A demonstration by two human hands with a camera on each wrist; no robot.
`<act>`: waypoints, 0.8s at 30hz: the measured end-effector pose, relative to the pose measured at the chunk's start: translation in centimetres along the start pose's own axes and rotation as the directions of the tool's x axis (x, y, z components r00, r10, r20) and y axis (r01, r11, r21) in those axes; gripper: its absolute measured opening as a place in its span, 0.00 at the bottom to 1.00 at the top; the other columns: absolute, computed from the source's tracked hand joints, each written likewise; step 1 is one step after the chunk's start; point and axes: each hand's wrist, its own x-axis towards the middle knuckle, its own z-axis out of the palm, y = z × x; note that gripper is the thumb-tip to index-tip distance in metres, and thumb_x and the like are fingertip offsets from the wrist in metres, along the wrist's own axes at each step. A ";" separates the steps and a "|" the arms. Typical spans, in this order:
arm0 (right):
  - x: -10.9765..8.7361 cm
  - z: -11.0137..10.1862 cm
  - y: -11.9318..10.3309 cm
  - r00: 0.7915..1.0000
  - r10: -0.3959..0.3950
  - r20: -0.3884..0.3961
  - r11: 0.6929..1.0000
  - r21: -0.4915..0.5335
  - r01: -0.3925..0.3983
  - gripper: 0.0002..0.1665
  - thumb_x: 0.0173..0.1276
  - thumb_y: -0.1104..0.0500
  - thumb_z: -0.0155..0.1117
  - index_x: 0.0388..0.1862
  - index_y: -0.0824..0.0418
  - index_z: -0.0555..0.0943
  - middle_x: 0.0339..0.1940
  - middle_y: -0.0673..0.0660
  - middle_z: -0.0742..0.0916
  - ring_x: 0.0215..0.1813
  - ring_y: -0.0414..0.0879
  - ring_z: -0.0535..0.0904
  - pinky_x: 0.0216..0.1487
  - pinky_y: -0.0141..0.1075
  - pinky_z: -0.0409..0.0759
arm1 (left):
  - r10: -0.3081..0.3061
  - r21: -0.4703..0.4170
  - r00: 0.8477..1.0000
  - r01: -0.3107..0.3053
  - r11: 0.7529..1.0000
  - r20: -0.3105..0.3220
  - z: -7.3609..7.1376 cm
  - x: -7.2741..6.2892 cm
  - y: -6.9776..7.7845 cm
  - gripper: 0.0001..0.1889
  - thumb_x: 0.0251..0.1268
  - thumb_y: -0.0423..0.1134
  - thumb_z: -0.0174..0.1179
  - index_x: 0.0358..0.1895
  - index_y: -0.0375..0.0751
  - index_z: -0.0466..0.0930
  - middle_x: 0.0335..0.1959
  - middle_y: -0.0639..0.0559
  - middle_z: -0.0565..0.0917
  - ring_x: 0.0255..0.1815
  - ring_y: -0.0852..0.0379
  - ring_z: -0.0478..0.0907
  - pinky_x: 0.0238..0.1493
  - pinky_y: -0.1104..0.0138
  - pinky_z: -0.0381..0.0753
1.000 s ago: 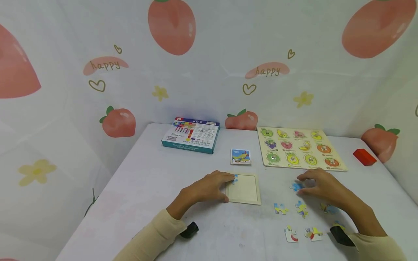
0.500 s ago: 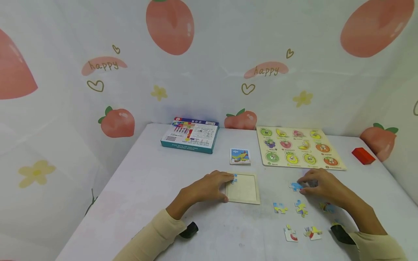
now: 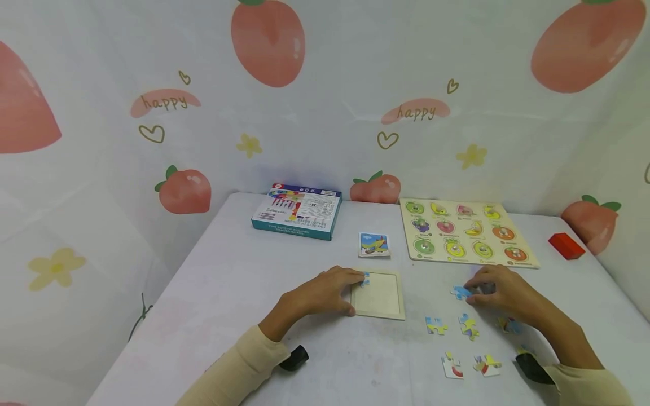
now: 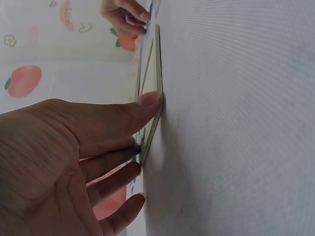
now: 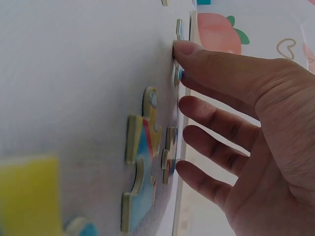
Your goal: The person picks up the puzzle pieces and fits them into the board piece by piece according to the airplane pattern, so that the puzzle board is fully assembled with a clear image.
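Note:
My left hand [image 3: 325, 292] holds the left side of a shallow wooden puzzle tray [image 3: 382, 314], its thumb pressing the near edge in the left wrist view. The index fingertip rests by a small blue puzzle piece [image 3: 365, 279] at the tray's upper left corner; that piece is partly covered. To the right, thumb and index finger of my right hand [image 3: 503, 290] pinch a blue jigsaw piece [image 3: 459, 292] lying on the table. Its other fingers are spread loosely in the right wrist view. Several more pieces lie nearby, including a blue and yellow one [image 3: 435, 325].
A picture card with a yellow plane [image 3: 373, 245] lies behind the tray. At the back stand a flat teal and white box [image 3: 299, 211] and a fruit peg board [image 3: 464, 231]. A red block [image 3: 566, 246] sits at the far right, before the patterned curtain [image 3: 325, 124].
The right thumb and index finger have drawn slightly closer together on the blue piece. My left hand and the tray have stayed in place.

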 end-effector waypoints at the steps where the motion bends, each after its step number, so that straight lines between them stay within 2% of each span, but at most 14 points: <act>1: 0.0 0.0 -0.1 1.000 0.001 -0.001 1.000 -0.001 -0.001 0.19 0.60 0.47 0.83 0.46 0.55 0.93 0.44 0.48 0.88 0.48 0.48 0.79 0.50 0.46 0.80 | -0.001 0.001 1.000 0.001 1.000 0.000 0.0 0.0 0.0 0.39 0.65 0.42 0.77 0.79 0.46 0.72 0.79 0.56 0.72 0.78 0.54 0.67 0.78 0.57 0.68; 5: -0.1 0.1 -0.6 1.000 0.005 -0.003 1.000 0.001 -0.005 0.18 0.61 0.47 0.83 0.45 0.56 0.92 0.42 0.46 0.88 0.45 0.44 0.77 0.45 0.37 0.78 | -0.004 0.006 1.000 0.004 1.000 0.001 0.2 0.2 -0.1 0.39 0.65 0.42 0.77 0.79 0.46 0.72 0.79 0.56 0.72 0.78 0.54 0.67 0.78 0.57 0.68; 13: 0.0 0.2 -1.1 1.000 0.014 -0.013 1.000 -0.013 -0.015 0.18 0.61 0.49 0.83 0.43 0.58 0.91 0.40 0.46 0.87 0.44 0.44 0.77 0.44 0.34 0.79 | -0.008 0.010 1.000 0.008 1.000 0.010 0.3 0.3 -0.2 0.40 0.65 0.42 0.77 0.79 0.46 0.71 0.80 0.57 0.72 0.78 0.54 0.67 0.78 0.56 0.68; 16: 0.0 0.3 -1.2 1.000 -0.008 -0.028 1.000 -0.018 0.008 0.17 0.61 0.50 0.84 0.43 0.58 0.91 0.39 0.46 0.87 0.43 0.43 0.77 0.43 0.33 0.79 | -0.007 0.010 1.000 0.007 1.000 0.009 0.2 0.3 -0.2 0.40 0.65 0.43 0.77 0.79 0.46 0.71 0.80 0.57 0.72 0.78 0.54 0.67 0.78 0.57 0.68; 18: 0.0 0.4 -1.3 0.999 -0.020 -0.048 0.999 -0.030 0.019 0.17 0.61 0.50 0.84 0.43 0.57 0.91 0.40 0.45 0.87 0.44 0.43 0.79 0.45 0.36 0.81 | -0.008 0.013 1.000 0.007 1.000 0.007 0.2 0.3 -0.1 0.40 0.65 0.43 0.77 0.79 0.46 0.71 0.80 0.57 0.72 0.78 0.54 0.67 0.78 0.57 0.68; 24: 0.4 0.6 -2.1 0.995 -0.055 -0.079 0.997 -0.059 0.051 0.16 0.62 0.49 0.82 0.44 0.55 0.91 0.43 0.47 0.90 0.49 0.49 0.82 0.52 0.51 0.83 | -0.008 0.003 1.000 0.008 1.000 0.006 0.0 0.1 0.1 0.39 0.65 0.43 0.77 0.79 0.46 0.71 0.79 0.56 0.72 0.78 0.53 0.67 0.78 0.57 0.68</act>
